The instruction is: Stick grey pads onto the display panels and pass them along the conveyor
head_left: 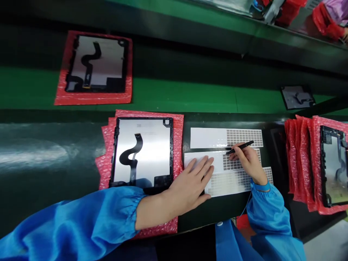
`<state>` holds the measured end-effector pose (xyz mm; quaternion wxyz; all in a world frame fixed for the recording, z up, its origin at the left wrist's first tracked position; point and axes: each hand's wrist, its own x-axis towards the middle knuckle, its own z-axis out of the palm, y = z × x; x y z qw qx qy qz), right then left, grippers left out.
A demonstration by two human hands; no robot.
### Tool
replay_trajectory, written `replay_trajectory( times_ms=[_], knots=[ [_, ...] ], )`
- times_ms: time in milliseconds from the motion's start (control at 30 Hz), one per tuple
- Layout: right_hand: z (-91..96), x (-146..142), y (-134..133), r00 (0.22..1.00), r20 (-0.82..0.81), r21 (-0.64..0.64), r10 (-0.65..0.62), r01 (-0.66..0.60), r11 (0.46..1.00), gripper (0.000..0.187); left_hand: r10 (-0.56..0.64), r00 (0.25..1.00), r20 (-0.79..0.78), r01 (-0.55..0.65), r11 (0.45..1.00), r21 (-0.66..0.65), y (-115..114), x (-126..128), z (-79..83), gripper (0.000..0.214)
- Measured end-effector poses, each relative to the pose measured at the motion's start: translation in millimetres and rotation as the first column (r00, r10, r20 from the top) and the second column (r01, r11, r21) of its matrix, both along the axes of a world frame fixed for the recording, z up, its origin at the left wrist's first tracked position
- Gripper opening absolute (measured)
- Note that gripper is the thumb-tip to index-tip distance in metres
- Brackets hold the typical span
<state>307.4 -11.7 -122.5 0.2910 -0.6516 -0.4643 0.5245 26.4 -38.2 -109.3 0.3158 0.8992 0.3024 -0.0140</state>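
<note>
My left hand point(191, 185) lies flat with fingers spread, its fingertips on the blank white part of the middle sticker sheet point(202, 158). Between the fingers of my right hand point(248, 161) is a pair of slim black tweezers point(246, 144); the tip points at the edge of that sheet's grid of small grey stickers. Above it lies another sticker sheet point(208, 138), and a third sheet point(228, 183) is partly beneath it. Left of my hands, a display panel point(154, 152) with a black wavy flex cable point(129, 156) rests on red bubble-wrap bags point(178, 134).
Another panel point(108, 65) lies on a red bag point(61, 94) on the green surface at the back left. Several red bags point(301, 159) with a panel point(335, 163) stand at the right. A dark panel point(297, 98) is behind them. Another person's hand and sleeve show at top right.
</note>
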Motion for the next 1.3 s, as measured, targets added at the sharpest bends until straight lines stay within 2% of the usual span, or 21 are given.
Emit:
replay_trajectory(
  times_ms=[233, 467, 600, 667, 767, 833, 900, 967, 1067, 1167, 1300],
  knots=[
    [-2.3, 0, 2, 1.000, 0.006, -0.010, 0.005, -0.005, 1.000, 0.040, -0.016, 0.999, -0.033, 0.015, 1.000, -0.011, 4, 0, 3.1, 0.083],
    [0.5, -4, 9, 0.980, -0.130, -0.089, -0.148, 0.137, 0.987, 0.043, -0.044, 0.999, -0.027, 0.045, 0.998, 0.042, 8, 2, -1.7, 0.083],
    [6.7, -10, 15, 0.962, -0.188, -0.047, -0.199, 0.193, 0.980, 0.042, -0.043, 0.999, -0.027, 0.044, 0.998, 0.048, 11, 5, 1.7, 0.084],
    [10.9, -21, 21, 0.956, -0.225, -0.020, -0.186, 0.186, 0.982, 0.042, -0.034, 0.999, -0.007, 0.034, 0.996, 0.077, 12, 4, 10.7, 0.084],
    [15.8, -52, 31, 0.948, -0.276, 0.004, -0.159, 0.166, 0.986, 0.043, -0.005, 0.997, 0.075, -0.008, 0.987, 0.163, 13, -7, 32.5, 0.080],
    [16.4, -81, 37, 0.945, -0.294, 0.009, -0.143, 0.152, 0.988, 0.043, 0.039, 0.991, 0.128, -0.063, 0.981, 0.183, 16, -21, 46.7, 0.060],
    [14.0, -111, 42, 0.941, -0.316, 0.005, -0.118, 0.126, 0.992, 0.044, 0.101, 0.983, 0.155, -0.131, 0.972, 0.196, 20, -40, 54.3, 0.040],
    [9.1, -138, 45, 0.931, -0.355, -0.002, -0.085, 0.091, 0.996, 0.044, 0.168, 0.974, 0.154, -0.203, 0.948, 0.246, 26, -60, 53.0, 0.036],
    [-0.7, -164, 50, 0.909, -0.413, -0.005, -0.051, 0.053, 0.999, 0.044, 0.260, 0.961, 0.092, -0.276, 0.893, 0.356, 33, -82, 39.8, 0.034],
    [-9.9, -173, 52, 0.894, -0.448, 0.008, -0.024, 0.031, 1.000, 0.043, 0.296, 0.955, -0.012, -0.267, 0.876, 0.403, 32, -89, 27.6, 0.047],
    [-18.0, -172, 49, 0.887, -0.461, 0.007, 0.011, -0.009, 1.000, 0.039, 0.292, 0.955, -0.046, -0.248, 0.877, 0.411, 26, -88, 23.1, 0.050]
  ],
)
